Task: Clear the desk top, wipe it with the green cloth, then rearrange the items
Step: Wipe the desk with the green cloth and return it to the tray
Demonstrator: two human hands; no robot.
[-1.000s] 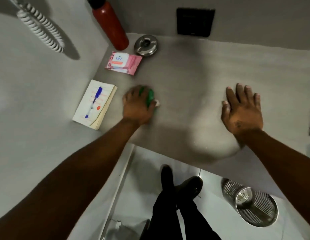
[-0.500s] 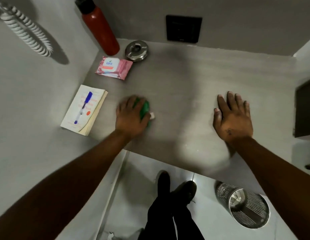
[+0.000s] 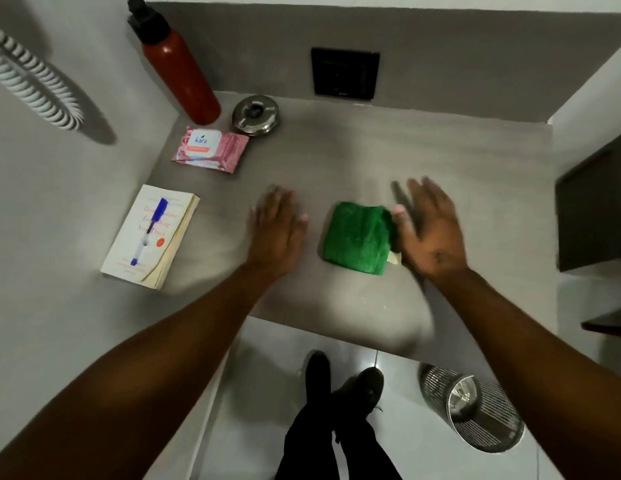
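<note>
The folded green cloth (image 3: 357,235) lies flat on the grey desk top (image 3: 371,150), between my two hands. My left hand (image 3: 278,233) hovers open just left of it, not touching. My right hand (image 3: 428,230) is open at the cloth's right edge, its thumb against the fabric; it looks blurred. Along the left side sit a white book (image 3: 170,237) with a blue pen (image 3: 149,230) on its cover, a pink wipes pack (image 3: 212,150), a red bottle (image 3: 181,74) with a black cap and a round steel ashtray (image 3: 255,114).
A black switch plate (image 3: 343,72) is on the back wall. A coiled white cord (image 3: 35,88) hangs on the left wall. A dark cabinet (image 3: 593,209) juts in at the right. Below the desk edge are my shoes (image 3: 340,382) and a steel mesh bin (image 3: 472,407).
My left hand has let go of the cloth, which now lies further right on the desk. My right hand has shifted left up to the cloth's edge.
</note>
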